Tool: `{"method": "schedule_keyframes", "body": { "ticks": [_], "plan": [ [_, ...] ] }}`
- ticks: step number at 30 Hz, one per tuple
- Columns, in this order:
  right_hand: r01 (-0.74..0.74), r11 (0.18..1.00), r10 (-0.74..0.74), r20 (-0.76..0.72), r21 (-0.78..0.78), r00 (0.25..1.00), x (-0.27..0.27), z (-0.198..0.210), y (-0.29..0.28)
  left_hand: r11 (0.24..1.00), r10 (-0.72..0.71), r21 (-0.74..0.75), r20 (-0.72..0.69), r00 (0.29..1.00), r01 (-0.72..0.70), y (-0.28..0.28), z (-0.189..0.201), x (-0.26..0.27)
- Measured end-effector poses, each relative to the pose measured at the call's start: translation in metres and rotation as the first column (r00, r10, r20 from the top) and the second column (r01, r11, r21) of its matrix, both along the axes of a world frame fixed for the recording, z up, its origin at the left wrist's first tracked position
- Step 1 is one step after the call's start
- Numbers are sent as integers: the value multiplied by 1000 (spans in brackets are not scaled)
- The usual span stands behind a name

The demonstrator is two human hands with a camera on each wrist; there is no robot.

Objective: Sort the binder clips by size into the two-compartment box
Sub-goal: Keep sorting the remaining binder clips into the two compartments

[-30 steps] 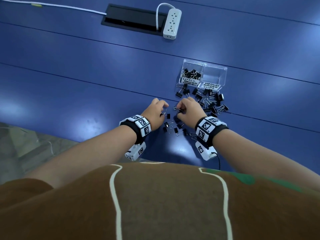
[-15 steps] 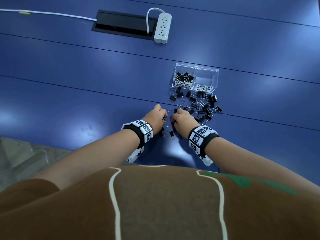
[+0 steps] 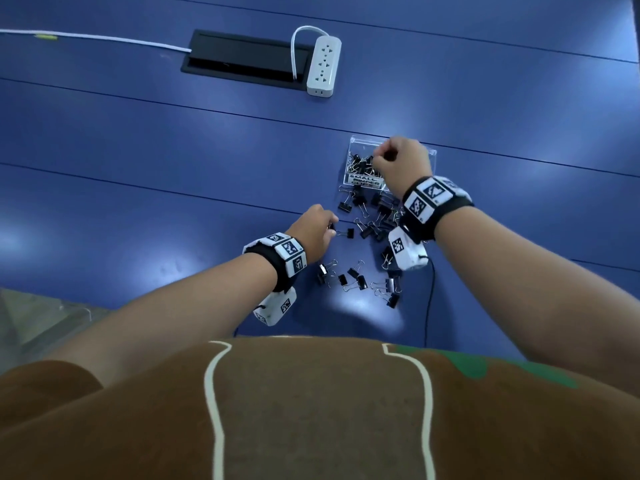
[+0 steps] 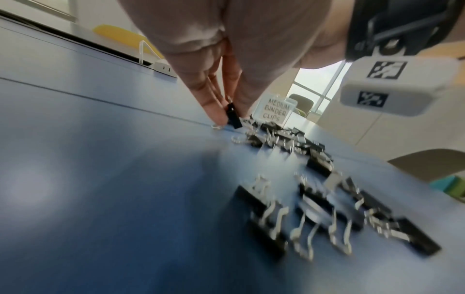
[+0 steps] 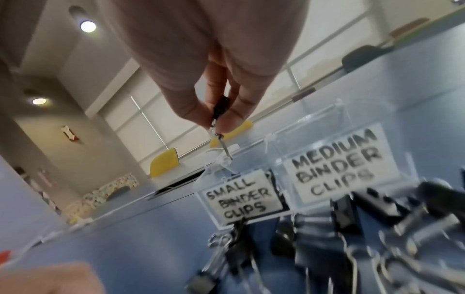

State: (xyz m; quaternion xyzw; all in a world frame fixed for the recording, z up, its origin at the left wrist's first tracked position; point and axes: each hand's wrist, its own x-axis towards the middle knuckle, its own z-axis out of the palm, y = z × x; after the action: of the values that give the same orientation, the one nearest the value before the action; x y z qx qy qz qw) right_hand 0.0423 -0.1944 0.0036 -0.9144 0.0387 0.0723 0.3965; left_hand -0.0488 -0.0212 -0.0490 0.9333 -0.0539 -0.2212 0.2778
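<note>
A clear two-compartment box (image 3: 356,143) stands on the blue table, labelled SMALL BINDER CLIPS (image 5: 242,197) and MEDIUM BINDER CLIPS (image 5: 338,165). Its small side holds several black clips (image 3: 360,162). My right hand (image 3: 381,157) hovers over that side and pinches a small black binder clip (image 5: 221,108) between thumb and fingers. Low on the table, my left hand (image 3: 330,228) pinches another small black clip (image 4: 232,117). Loose black clips lie in a pile before the box (image 3: 372,216) and in a second group nearer me (image 3: 360,280).
A white power strip (image 3: 323,65) and a black cable hatch (image 3: 242,58) sit at the back of the table. A white cord (image 3: 86,37) runs off to the left. The table's near edge (image 3: 104,303) lies at lower left.
My right hand has gone from the near clips up and forward to above the box's small side, carrying a clip. My left hand has shifted slightly forward and now pinches a clip.
</note>
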Motion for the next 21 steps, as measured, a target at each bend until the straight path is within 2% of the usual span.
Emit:
{"method": "schedule_keyframes", "body": {
  "ticks": [4,6,10,13,15,18,21],
  "plan": [
    [-154,972,144,-70,-179,987,19,-5,0,999,27,-24,68,997,-26,-12,16,31],
    [-192,958,176,-92,-214,980,18,-7,-4,999,40,-32,113,993,-36,-20,23,50],
    [-119,980,118,-18,-161,993,-3,-8,-21,997,49,-64,179,983,-38,-37,37,89],
    [-121,984,116,-45,-132,992,-33,-12,-33,998,24,-58,208,978,-12,-48,40,111],
    [-182,976,170,-98,-123,980,-56,-17,-36,999,9,-39,209,978,-1,-54,39,122],
    [-352,924,326,-173,-147,929,-90,-28,-35,1000,-27,21,208,978,23,-58,33,129],
    [-469,874,445,-181,-129,877,-117,-40,-29,996,-74,69,176,982,62,-60,28,125]
  ]
}}
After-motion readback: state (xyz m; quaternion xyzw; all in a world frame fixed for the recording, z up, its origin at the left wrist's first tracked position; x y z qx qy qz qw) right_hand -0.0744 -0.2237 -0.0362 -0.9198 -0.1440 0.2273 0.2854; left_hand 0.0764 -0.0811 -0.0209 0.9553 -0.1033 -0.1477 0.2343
